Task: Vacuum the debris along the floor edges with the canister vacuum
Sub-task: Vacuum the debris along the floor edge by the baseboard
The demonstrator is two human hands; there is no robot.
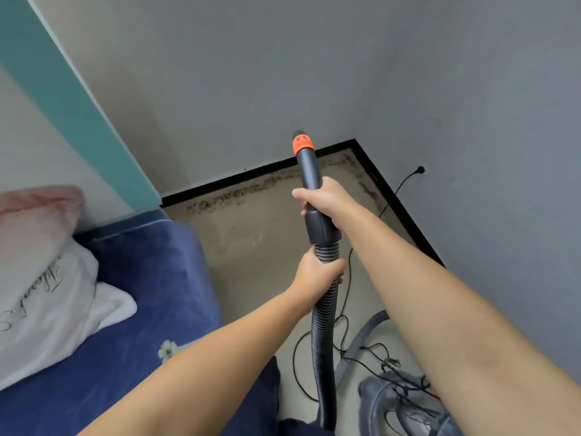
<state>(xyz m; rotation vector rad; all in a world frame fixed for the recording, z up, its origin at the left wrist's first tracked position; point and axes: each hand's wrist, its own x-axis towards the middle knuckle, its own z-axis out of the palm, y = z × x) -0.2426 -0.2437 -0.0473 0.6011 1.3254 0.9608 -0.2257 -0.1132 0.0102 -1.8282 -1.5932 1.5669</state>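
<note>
Right hand point(323, 199) is wrapped around the dark wand point(311, 174), whose orange collar point(303, 144) is aimed toward 12 o'clock. Left hand point(319, 270) is clenched on the ribbed hose point(323, 325). Debris point(251, 190) is strewn along the black skirting point(239, 179); the canister point(399, 404) sits at 5 o'clock.

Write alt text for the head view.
Both hands hold a dark vacuum wand with an orange collar, right hand above left hand on the ribbed hose, aimed at dark debris along the black baseboard.
</note>
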